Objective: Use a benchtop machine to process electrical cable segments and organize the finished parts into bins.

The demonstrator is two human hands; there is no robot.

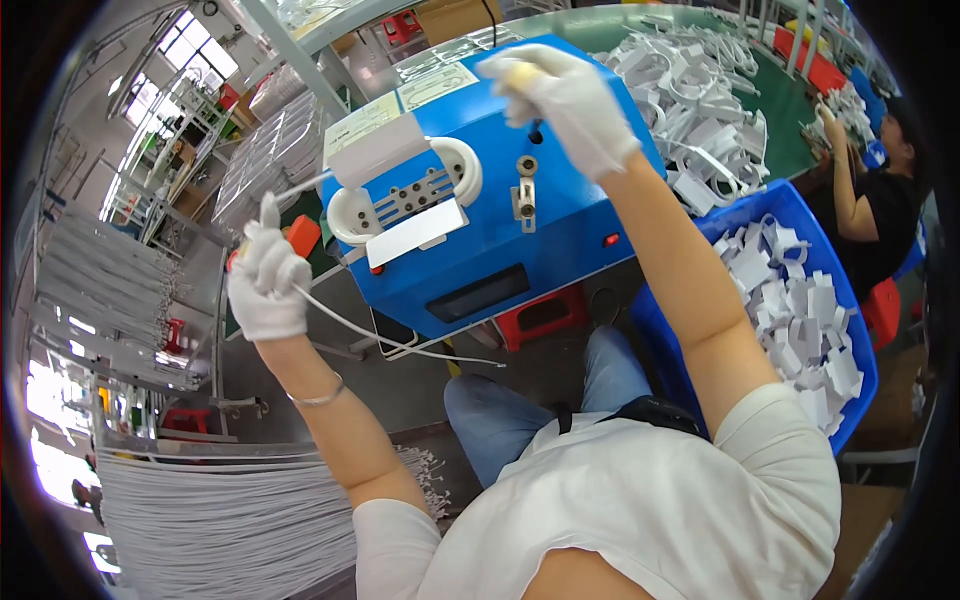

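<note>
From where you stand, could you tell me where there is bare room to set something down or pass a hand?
Bare floor shows between the blue machine and the knees, crossed only by a white cable trailing from the left hand. The blue bin is crowded with white pieces, the green table behind is heaped, and cable bundles fill the lower left.

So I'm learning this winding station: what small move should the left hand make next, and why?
Probably carry the cable to the machine's white spool. The left hand pinches it beside the machine, its tail hanging loose, while the right hand rests on top.
</note>
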